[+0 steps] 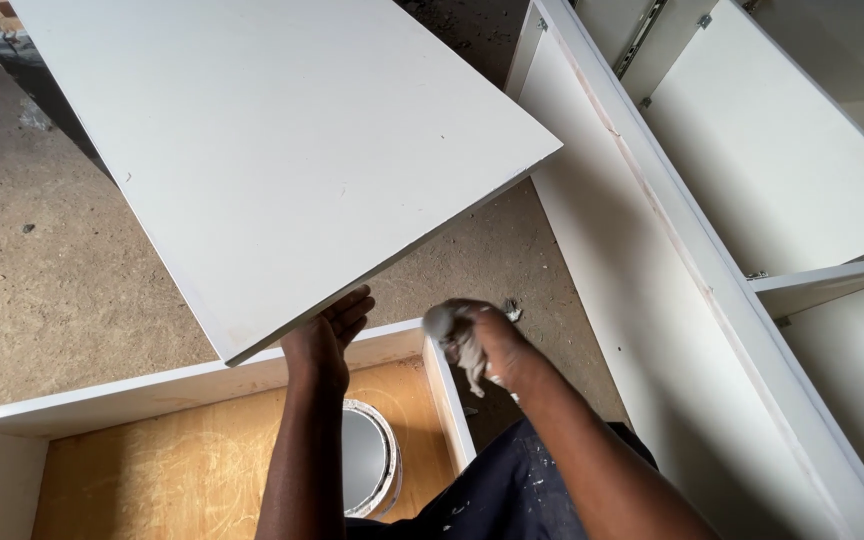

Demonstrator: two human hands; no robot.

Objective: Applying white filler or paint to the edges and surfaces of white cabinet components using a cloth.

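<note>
A large white flat panel point(292, 150) is tilted over the dirt floor. My left hand point(327, 335) props it from below at its near edge, fingers pressed against the underside. My right hand point(482, 340) is closed around a crumpled grey rag point(449, 327), just right of the panel's near edge and above the corner of a white drawer box point(447, 385). The drawer box has a wooden bottom and lies below both hands.
A round paint can point(367, 460) with grey-white paint sits inside the drawer box. A big white cabinet carcass point(712, 250) with shelves and metal hinges lies on its side at the right. The sandy dirt floor point(42, 290) spreads to the left.
</note>
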